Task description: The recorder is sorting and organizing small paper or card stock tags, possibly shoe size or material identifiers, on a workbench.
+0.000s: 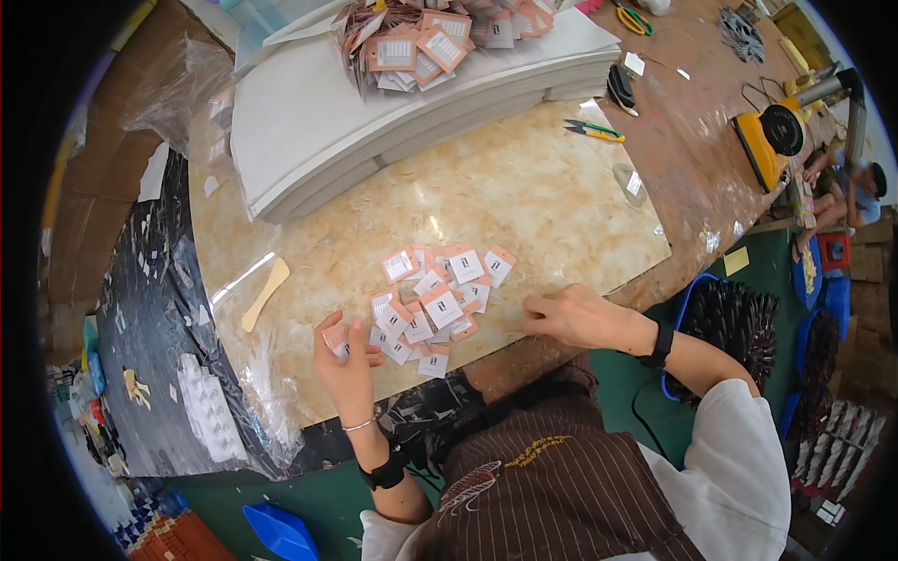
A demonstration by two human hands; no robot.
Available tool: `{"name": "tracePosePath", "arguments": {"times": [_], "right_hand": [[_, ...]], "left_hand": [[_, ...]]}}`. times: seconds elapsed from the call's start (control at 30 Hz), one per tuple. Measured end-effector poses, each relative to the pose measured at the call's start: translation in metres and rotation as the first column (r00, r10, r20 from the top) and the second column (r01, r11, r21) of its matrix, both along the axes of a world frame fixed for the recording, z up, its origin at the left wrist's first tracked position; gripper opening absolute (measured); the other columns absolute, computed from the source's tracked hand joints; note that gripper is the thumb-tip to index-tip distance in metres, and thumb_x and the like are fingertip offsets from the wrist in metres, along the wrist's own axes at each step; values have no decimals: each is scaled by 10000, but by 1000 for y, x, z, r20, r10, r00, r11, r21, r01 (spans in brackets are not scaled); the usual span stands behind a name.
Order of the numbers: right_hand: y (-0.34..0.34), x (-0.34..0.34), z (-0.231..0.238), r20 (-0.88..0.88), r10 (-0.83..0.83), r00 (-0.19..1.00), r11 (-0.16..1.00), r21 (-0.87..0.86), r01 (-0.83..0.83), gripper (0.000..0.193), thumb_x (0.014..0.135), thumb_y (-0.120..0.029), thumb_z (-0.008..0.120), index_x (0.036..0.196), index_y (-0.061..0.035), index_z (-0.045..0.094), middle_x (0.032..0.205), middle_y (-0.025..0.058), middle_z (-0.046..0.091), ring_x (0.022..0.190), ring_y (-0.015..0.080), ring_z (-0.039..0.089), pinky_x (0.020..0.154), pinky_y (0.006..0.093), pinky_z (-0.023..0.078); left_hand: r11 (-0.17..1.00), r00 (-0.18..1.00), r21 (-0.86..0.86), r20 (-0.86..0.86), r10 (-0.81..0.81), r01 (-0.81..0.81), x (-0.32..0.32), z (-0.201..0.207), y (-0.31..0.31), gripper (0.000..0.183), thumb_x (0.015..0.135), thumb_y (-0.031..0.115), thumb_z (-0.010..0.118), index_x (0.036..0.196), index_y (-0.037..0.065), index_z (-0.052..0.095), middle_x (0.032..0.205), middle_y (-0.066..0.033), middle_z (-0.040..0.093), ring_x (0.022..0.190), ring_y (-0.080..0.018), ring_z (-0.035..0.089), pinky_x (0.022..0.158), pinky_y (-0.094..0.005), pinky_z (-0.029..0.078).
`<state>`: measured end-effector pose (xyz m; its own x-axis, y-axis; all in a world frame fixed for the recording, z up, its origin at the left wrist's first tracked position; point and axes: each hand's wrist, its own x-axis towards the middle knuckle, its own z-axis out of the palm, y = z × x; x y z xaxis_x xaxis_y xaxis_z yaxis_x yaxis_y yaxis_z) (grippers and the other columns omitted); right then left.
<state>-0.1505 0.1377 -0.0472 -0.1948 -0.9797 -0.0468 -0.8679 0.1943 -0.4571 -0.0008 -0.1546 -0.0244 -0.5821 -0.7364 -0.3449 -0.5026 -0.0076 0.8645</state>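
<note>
2 hands (348, 360) (572, 316), tags (435, 299), slab edge (571, 323)

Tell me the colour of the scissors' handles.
Green and yellow scissors, seen in the head view.

Small packing workshop: marble-patterned table (524, 187) carrying heaped pink tags (432, 299), stacked white boards (309, 122), snips (595, 130), a yellow tape dispenser (767, 140) far right.

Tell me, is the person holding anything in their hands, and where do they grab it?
The left hand pinches a small pink tag by its edge, thumb against fingers. The right hand rests curled on the marble board; whether it holds anything cannot be told.
</note>
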Motion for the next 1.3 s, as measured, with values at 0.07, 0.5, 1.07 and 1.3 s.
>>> {"name": "tracePosePath", "arguments": {"times": [0.07, 0.5, 1.07, 1.3], "right_hand": [[-2, -1, -3, -12, 35, 999, 999, -29, -36, 241, 782, -94, 618, 1021, -107, 645, 937, 85, 544, 701, 255, 614, 578, 371, 489], [-101, 40, 52, 872, -241, 426, 763, -102, 639, 96, 882, -44, 651, 914, -17, 565, 682, 65, 651, 607, 74, 590, 552, 237, 461], [-125, 41, 80, 928, -297, 223, 692, 49, 721, 127, 877, -40, 660, 962, 26, 592, 689, 75, 677, 551, 88, 615, 483, 233, 472], [-115, 10, 45, 988, -157, -11, 879, 145, 455, 122, 902, -101, 651, 972, -13, 604, 723, 80, 692, 547, 77, 617, 458, 196, 449]], "left_hand": [[984, 992, 180, -126, 26, -3, 11, -7, -11, 352, 927, 114, 597, 1238, -25, 509, 927, -119, 635, 787, -210, 674, 628, -342, 585], [910, 913, 386, -408, 21, 152, -6, 24, 35, 355, 887, -42, 595, 1236, -87, 543, 1087, -184, 658, 917, -247, 686, 762, -336, 613], [945, 927, -296, -295, -232, 142, -8, 28, 54, 461, 770, -97, 668, 1216, 14, 638, 869, -116, 695, 786, -125, 643, 701, -264, 511], [904, 896, -311, -242, -373, 292, -9, 18, 44, 455, 766, -91, 668, 1210, 7, 637, 920, -122, 689, 776, -141, 653, 700, -275, 513]]}}
